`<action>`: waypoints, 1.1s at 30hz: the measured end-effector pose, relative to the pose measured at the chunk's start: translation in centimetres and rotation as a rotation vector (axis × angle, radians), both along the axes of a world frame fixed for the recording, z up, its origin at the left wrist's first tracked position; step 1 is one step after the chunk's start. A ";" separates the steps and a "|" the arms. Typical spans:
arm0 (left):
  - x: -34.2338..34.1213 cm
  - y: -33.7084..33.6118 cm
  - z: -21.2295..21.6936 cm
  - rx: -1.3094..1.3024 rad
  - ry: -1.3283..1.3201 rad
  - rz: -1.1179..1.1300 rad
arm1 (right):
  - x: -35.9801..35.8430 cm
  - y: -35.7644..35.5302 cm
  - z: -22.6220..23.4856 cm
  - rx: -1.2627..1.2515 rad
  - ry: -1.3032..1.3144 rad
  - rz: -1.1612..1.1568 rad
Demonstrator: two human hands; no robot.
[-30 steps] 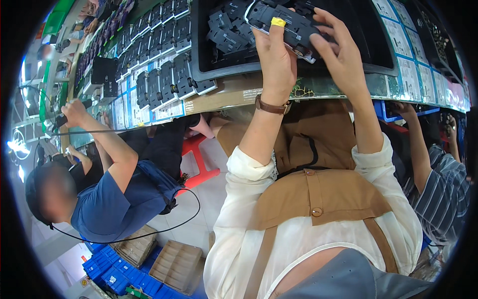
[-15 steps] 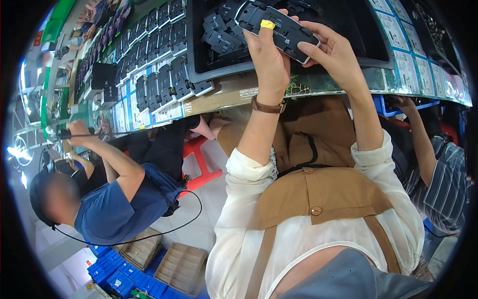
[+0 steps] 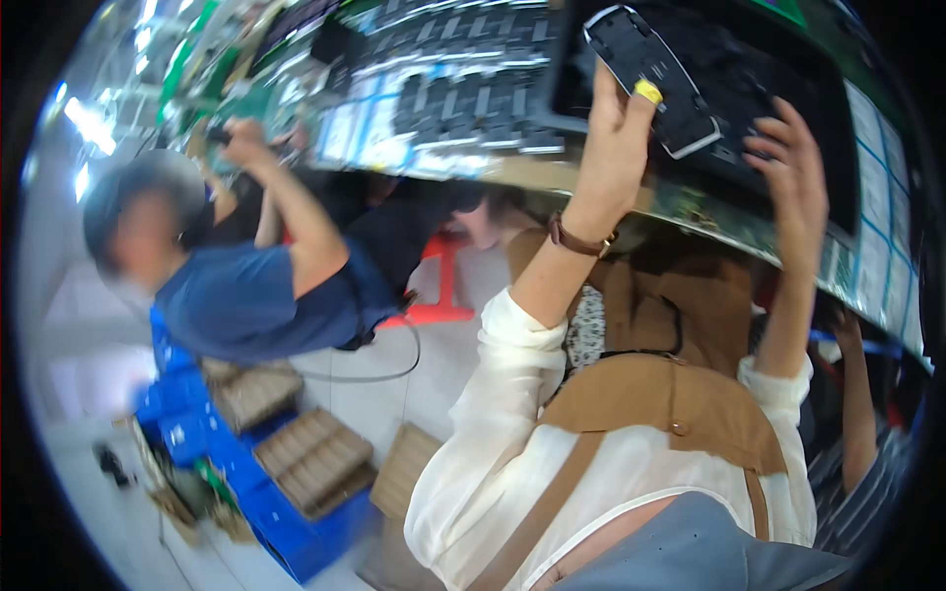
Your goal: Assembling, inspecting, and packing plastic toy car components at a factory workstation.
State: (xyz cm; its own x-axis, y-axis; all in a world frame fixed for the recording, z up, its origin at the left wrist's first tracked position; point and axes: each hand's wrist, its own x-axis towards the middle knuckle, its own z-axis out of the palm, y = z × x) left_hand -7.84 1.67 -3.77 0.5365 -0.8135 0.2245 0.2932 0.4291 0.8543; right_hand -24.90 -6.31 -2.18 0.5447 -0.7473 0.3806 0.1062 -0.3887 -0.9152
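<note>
My left hand (image 3: pixel 623 133) is closed on a black toy car chassis (image 3: pixel 662 81) with a pale rim, held tilted above the black tray (image 3: pixel 838 138). A yellow wrap (image 3: pixel 647 92) covers the tip of my left thumb. To the right of the chassis, and apart from it, my right hand (image 3: pixel 793 172) hovers over the tray with its fingers apart and slightly bent. A small dark part lies near those fingertips, but blur hides its form. Much of the tray's inside is dark or behind my hands.
Rows of similar black chassis (image 3: pixel 473 108) stand left of the tray. A co-worker in a blue shirt (image 3: pixel 246 295) sits at my left near a red stool (image 3: pixel 443 286); a striped sleeve (image 3: pixel 877 492) shows at right. Blue crates (image 3: pixel 271 517) and brown divided trays (image 3: pixel 315 458) stand on the floor.
My right hand has let go of the chassis and moved right over the tray. My left hand still holds the chassis, now turned steeper. The whole view has swung, shifting the scene rightward.
</note>
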 end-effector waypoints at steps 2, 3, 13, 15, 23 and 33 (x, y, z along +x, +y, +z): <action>5.7 2.7 -0.4 0.306 -0.471 0.467 | -2.2 -1.3 -0.1 -0.150 0.071 -0.100; 9.7 4.7 -1.2 0.173 -0.236 0.517 | -3.1 -2.2 -0.8 -0.151 0.098 -0.135; 35.3 14.2 -5.6 0.909 -0.948 0.742 | -20.5 -8.2 -5.3 -0.046 0.318 -0.468; 38.8 15.9 -6.8 1.095 -1.290 0.595 | -19.7 -7.3 -4.0 -0.056 0.335 -0.523; 40.9 16.7 -8.9 1.232 -1.267 0.324 | -17.9 -6.4 -3.1 0.084 0.121 -0.473; 34.3 11.5 -3.6 1.208 -1.000 0.958 | -15.7 -25.5 -5.6 -0.538 0.597 -0.750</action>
State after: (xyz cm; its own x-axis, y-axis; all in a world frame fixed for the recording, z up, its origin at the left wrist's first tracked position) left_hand 26.42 13.12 -7.39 0.9077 -0.2853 0.3076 -0.4054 -0.7857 0.4673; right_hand -40.57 -31.77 -7.80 0.2261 -0.7810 0.5822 -0.7272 -0.5329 -0.4326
